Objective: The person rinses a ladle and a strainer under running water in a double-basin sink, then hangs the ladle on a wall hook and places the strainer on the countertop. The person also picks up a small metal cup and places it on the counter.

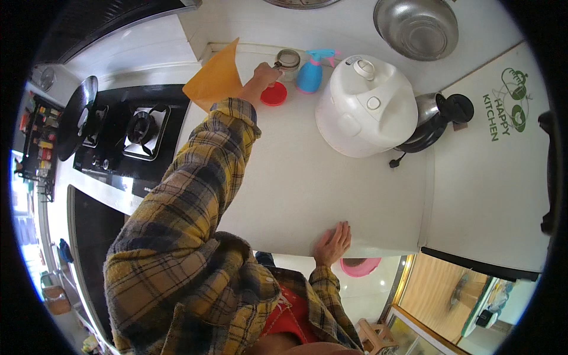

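My left hand (266,74) reaches to the back of the white countertop (319,191), its fingers curled at the dark handle of a small clear glass jar (288,62); the fingertips are partly hidden. Just below that hand lies a round red lid or dish (274,94). An orange-yellow sheet (217,75) stands tilted on the other side of my wrist. A blue spray bottle (309,76) with a pink trigger is upright beside the jar. Near the counter's front edge rests my right hand (333,243), palm down and holding nothing.
A white rice cooker (366,106) stands right of the spray bottle, with a steel and black kettle (428,117) behind it. To the left is a black gas hob (137,133) with a wok (80,117). A steel bowl (419,31) is against the wall.
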The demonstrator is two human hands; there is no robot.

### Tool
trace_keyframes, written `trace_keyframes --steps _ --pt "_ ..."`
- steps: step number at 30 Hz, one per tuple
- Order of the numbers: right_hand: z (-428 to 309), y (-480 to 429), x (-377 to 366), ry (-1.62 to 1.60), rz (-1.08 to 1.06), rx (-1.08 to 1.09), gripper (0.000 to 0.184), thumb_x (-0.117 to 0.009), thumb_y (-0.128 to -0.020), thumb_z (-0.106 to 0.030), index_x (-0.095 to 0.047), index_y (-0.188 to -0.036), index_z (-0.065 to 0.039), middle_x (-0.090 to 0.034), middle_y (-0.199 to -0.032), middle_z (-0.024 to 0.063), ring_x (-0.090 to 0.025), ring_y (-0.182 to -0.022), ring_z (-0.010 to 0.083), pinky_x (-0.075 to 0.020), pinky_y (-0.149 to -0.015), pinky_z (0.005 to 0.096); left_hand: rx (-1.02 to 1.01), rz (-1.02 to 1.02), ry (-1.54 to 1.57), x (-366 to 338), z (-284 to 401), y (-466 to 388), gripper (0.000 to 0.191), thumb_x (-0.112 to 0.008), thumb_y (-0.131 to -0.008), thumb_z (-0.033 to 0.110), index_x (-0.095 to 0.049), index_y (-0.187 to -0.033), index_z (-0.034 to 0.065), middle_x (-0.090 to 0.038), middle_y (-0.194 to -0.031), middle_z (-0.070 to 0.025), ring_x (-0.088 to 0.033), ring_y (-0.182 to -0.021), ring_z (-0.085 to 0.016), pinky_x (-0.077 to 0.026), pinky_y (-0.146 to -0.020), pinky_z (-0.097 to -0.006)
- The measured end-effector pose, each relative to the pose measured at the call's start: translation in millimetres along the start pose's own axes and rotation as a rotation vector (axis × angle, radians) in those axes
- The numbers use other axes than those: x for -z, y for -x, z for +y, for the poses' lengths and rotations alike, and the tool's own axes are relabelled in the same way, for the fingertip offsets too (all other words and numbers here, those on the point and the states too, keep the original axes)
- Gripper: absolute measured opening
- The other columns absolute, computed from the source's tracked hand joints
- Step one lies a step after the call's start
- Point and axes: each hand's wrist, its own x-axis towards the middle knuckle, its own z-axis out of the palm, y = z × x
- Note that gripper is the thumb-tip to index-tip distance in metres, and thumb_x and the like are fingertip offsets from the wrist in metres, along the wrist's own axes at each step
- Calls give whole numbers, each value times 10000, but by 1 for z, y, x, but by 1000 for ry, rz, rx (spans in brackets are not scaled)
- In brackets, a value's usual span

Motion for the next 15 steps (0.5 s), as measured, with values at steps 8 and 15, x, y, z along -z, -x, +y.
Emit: trace_keyframes --steps 8,15 --pt "-2 0 1 23 -10 -24 408 -528 -866 -213 -507 -1239 -46 -475 -1351 155 -414 -1249 369 -302 -1039 502 -135 -47 595 -16 -21 -4 287 -636 -897 256 -576 -899 -24 -564 -822 -69 -595 -765 -169 -587 -695 -312" --pt "0 1 2 2 11 10 406 -526 -876 -206 -498 -1246 -43 -464 -1366 158 -406 -1260 370 -307 -1037 492 -324 131 782 2 -25 98 272 -609 -898 260 -596 -860 -9 -586 -811 -41 -553 -714 -117 -501 -713 -253"
